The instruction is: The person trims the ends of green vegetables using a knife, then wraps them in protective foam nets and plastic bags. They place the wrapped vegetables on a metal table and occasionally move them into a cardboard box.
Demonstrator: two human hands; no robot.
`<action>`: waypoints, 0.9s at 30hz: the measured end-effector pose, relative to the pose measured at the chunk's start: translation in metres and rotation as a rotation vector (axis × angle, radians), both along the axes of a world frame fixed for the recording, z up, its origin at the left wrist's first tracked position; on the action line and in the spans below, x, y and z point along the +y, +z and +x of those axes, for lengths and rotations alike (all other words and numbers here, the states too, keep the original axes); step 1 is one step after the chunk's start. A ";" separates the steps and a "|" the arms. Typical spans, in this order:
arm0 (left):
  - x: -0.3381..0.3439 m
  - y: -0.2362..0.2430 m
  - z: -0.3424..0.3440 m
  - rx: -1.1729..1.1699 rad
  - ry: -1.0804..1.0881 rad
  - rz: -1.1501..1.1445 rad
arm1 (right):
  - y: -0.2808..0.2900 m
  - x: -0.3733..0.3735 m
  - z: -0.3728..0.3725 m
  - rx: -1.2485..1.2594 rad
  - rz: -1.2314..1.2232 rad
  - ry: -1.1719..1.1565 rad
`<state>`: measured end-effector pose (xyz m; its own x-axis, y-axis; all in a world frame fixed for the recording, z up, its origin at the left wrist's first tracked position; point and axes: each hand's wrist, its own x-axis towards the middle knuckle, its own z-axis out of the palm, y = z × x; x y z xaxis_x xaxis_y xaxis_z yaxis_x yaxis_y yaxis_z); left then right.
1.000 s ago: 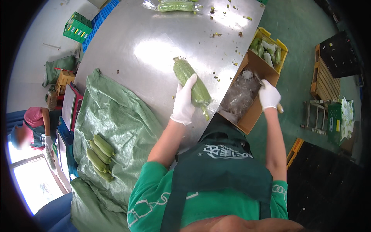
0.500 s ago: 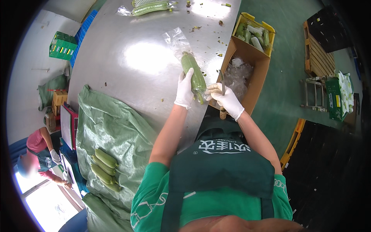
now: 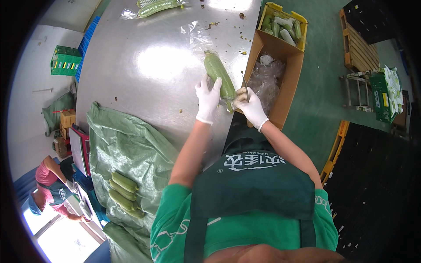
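A green zucchini (image 3: 218, 74) in a clear plastic bag lies on the metal table, its stem end toward me. The loose end of the bag (image 3: 195, 37) spreads beyond its far end. Beside it is my left hand (image 3: 207, 100), white-gloved and open, fingers apart and the thumb against the zucchini's left side. My right hand (image 3: 251, 107), also gloved, is closed on a small knife (image 3: 245, 83) with its thin blade pointing away from me. Its fingertips are at the bag by the stem end; whether they pinch the plastic cannot be made out.
A cardboard box (image 3: 294, 83) of crumpled plastic stands at the table's right edge, beyond it a yellow crate (image 3: 304, 37) of zucchini. Several zucchini (image 3: 123, 193) lie on a green tarp (image 3: 127, 127) at left. Another wrapped zucchini (image 3: 160, 6) is far off. A co-worker (image 3: 52, 188) works at left.
My left hand's fingers have loosened and spread from around the zucchini. My right hand has turned slightly with the knife and stays by the stem end. The whole view has shifted a little.
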<state>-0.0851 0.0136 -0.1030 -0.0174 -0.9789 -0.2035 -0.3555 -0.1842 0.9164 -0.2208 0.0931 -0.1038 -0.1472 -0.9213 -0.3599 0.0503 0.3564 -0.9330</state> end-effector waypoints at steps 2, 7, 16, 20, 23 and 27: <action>0.023 0.016 0.012 0.071 -0.097 -0.121 | 0.001 0.002 0.003 0.091 -0.053 -0.015; 0.080 0.027 0.023 -0.331 -0.232 -0.389 | 0.018 0.001 0.018 0.213 -0.093 0.102; 0.087 0.004 0.018 -0.176 -0.011 -0.228 | 0.015 -0.001 0.021 0.429 -0.158 0.169; 0.084 -0.003 0.022 -0.343 -0.100 -0.266 | 0.021 0.000 0.024 0.521 -0.163 0.229; 0.082 0.000 0.027 -0.442 -0.184 -0.330 | 0.016 0.000 0.025 0.646 -0.293 0.295; 0.077 0.001 0.035 -0.489 -0.262 -0.357 | 0.016 -0.001 0.025 0.710 -0.419 0.341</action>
<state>-0.0501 0.0904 -0.1023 -0.2520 -0.9637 0.0884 -0.7379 0.2505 0.6267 -0.1953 0.0918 -0.0880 0.0986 -0.9912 0.0878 -0.6353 -0.1307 -0.7611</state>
